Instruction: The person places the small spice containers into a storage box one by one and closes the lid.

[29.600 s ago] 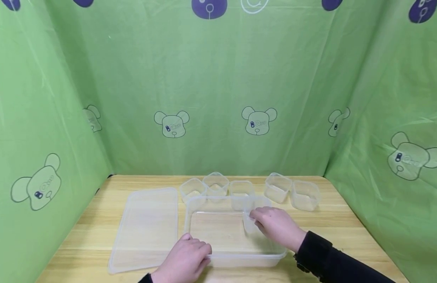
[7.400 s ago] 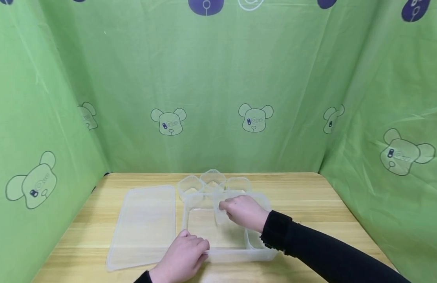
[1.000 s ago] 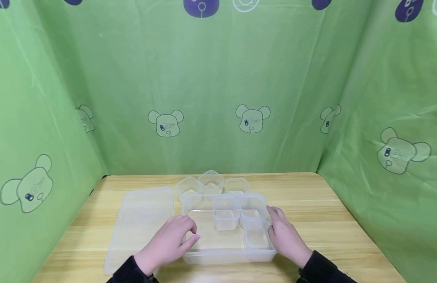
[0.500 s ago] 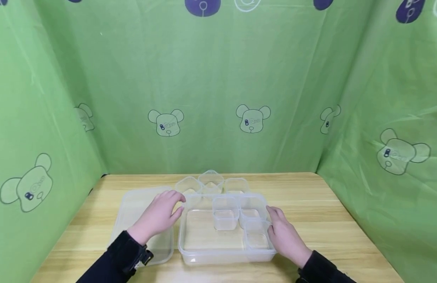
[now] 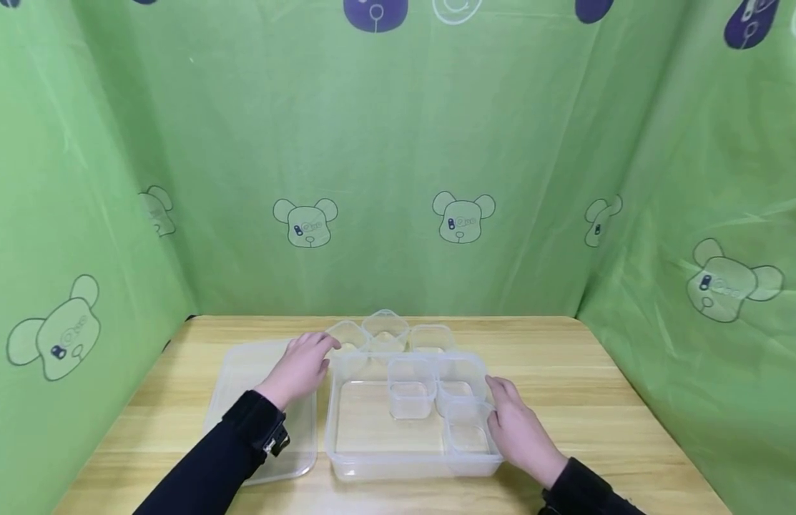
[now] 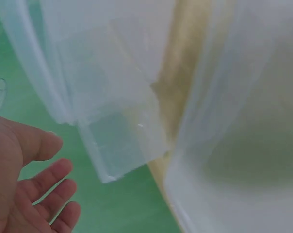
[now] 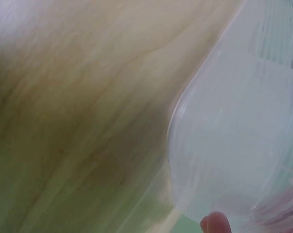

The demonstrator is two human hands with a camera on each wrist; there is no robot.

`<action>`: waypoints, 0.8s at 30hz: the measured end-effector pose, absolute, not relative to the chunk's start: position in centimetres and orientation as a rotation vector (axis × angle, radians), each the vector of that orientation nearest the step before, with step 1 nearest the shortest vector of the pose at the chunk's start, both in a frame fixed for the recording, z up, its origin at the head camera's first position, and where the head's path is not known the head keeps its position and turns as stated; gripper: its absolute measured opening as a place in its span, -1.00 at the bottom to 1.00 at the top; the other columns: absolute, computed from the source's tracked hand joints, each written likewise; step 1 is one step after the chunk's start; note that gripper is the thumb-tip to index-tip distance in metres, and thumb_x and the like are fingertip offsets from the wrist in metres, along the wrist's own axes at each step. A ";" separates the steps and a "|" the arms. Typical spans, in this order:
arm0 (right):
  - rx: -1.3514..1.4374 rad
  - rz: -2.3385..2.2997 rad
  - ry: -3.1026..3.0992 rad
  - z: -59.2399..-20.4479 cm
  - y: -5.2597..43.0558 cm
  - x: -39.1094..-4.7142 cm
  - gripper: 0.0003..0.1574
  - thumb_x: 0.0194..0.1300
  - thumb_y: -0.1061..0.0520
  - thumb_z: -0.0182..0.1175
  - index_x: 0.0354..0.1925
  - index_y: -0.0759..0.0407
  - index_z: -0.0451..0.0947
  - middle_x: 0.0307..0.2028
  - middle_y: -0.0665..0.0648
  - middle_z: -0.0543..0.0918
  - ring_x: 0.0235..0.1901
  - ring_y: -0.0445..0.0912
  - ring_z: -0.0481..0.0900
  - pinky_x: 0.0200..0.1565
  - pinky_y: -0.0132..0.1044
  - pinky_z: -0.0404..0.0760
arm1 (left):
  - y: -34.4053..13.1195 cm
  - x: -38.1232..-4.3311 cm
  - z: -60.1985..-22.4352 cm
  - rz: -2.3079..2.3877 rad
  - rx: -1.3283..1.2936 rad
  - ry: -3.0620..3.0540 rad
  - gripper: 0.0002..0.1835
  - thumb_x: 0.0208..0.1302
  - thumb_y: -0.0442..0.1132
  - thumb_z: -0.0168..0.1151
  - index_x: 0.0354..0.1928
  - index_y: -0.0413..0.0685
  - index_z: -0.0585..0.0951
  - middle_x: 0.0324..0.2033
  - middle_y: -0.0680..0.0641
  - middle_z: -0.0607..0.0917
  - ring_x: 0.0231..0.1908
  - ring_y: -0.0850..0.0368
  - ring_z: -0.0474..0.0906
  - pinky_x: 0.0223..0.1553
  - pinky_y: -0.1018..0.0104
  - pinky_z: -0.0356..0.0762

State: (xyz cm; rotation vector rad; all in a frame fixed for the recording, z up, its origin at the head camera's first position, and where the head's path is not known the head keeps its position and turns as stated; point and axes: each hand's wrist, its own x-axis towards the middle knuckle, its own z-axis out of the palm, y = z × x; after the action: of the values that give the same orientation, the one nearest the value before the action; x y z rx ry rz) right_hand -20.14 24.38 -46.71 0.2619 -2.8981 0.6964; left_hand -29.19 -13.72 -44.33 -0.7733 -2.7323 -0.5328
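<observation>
My left hand (image 5: 301, 365) reaches over the lid to the leftmost small clear container (image 5: 351, 332) behind the big box. In the left wrist view its fingers (image 6: 59, 191) are spread and bent beside a small container's wall, with a gap between. My right hand (image 5: 520, 429) holds the right wall of the large clear plastic box (image 5: 365, 466); in the right wrist view a fingertip (image 7: 217, 223) shows beside the wall and other parts blur through the plastic. Inside the box, two small containers stand at the back, left (image 5: 412, 400) and right (image 5: 458, 386), with another (image 5: 468, 429) at front right.
Two more small containers, left (image 5: 385, 329) and right (image 5: 433, 336), stand behind the box. A flat clear lid (image 5: 288, 450) lies to its left, partly under my left arm. Green printed cloth (image 5: 385, 279) surrounds the wooden table (image 5: 578, 372) on three sides.
My left hand has moved from the box's left side back to the leftmost small container. My right hand stays put. Since the oldest frame, two right-hand table containers have gone into the box.
</observation>
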 end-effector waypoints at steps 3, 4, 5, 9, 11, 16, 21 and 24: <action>0.260 0.693 -2.899 -46.8 24.3 -20.1 -0.29 0.35 0.36 0.00 0.43 0.47 0.15 0.35 0.42 0.28 -0.35 -0.07 0.59 -0.26 -0.17 0.65 | -13.9 -29.7 -45.0 -0.530 -0.753 -2.757 -0.61 0.22 -0.48 0.28 0.10 -0.16 0.57 0.10 -0.17 0.60 0.21 -0.21 0.43 0.25 -0.15 0.30; 0.260 0.692 -2.901 -46.8 24.3 -20.1 -0.29 0.35 0.36 0.00 0.43 0.47 0.15 0.35 0.42 0.28 -0.35 -0.07 0.59 -0.25 -0.16 0.66 | -13.9 -29.8 -45.2 -0.525 -0.749 -2.764 -0.60 0.21 -0.48 0.29 0.11 -0.16 0.57 0.10 -0.18 0.60 0.21 -0.20 0.42 0.26 -0.15 0.29; 0.260 0.690 -2.905 -46.8 24.3 -20.1 -0.29 0.35 0.36 0.00 0.43 0.46 0.14 0.36 0.42 0.27 -0.37 -0.08 0.59 -0.26 -0.17 0.65 | -13.9 -29.9 -45.4 -0.522 -0.746 -2.769 -0.60 0.21 -0.47 0.31 0.11 -0.16 0.57 0.11 -0.18 0.59 0.22 -0.20 0.42 0.27 -0.14 0.28; 0.263 0.685 -2.907 -46.8 24.3 -20.1 -0.29 0.36 0.36 0.00 0.43 0.46 0.14 0.36 0.42 0.27 -0.36 -0.09 0.59 -0.24 -0.17 0.66 | -13.8 -30.3 -46.1 -0.501 -0.755 -2.773 -0.57 0.21 -0.44 0.33 0.14 -0.14 0.57 0.13 -0.17 0.58 0.24 -0.19 0.40 0.30 -0.13 0.25; 0.262 0.686 -2.905 -46.7 24.3 -20.1 -0.29 0.35 0.36 0.00 0.43 0.46 0.14 0.35 0.42 0.28 -0.35 -0.10 0.58 -0.23 -0.17 0.66 | -13.7 -30.4 -46.4 -0.487 -0.764 -2.766 -0.57 0.21 -0.44 0.34 0.14 -0.13 0.57 0.14 -0.17 0.58 0.24 -0.18 0.41 0.30 -0.12 0.26; 0.255 0.700 -2.913 -46.6 24.3 -20.1 -0.29 0.36 0.36 0.00 0.43 0.46 0.14 0.36 0.41 0.28 -0.41 -0.13 0.55 -0.26 -0.21 0.64 | -13.4 -30.6 -46.9 -0.466 -0.775 -2.765 -0.58 0.21 -0.45 0.33 0.12 -0.11 0.58 0.13 -0.15 0.59 0.22 -0.17 0.43 0.25 -0.11 0.29; 0.261 0.690 -2.906 -46.7 24.3 -20.1 -0.29 0.36 0.36 0.00 0.43 0.47 0.15 0.35 0.42 0.29 -0.36 -0.08 0.59 -0.22 -0.17 0.67 | -13.3 -30.7 -47.5 -0.445 -0.782 -2.766 -0.64 0.23 -0.44 0.31 0.08 -0.12 0.59 0.10 -0.15 0.61 0.21 -0.17 0.44 0.24 -0.12 0.29; 0.264 0.675 -2.898 -46.7 24.3 -20.0 -0.30 0.36 0.36 0.00 0.42 0.47 0.16 0.34 0.42 0.30 -0.28 -0.03 0.62 -0.18 -0.12 0.68 | -13.3 -30.8 -47.6 -0.427 -0.787 -2.747 -0.68 0.25 -0.44 0.30 0.05 -0.14 0.60 0.05 -0.15 0.62 0.18 -0.17 0.45 0.22 -0.12 0.31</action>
State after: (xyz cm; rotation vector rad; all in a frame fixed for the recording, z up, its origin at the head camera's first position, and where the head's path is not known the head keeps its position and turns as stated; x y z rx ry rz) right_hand -20.05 24.33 -46.65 0.2641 -2.8976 0.6750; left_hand -30.76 -13.27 -47.58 -0.7875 -2.7472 -0.4270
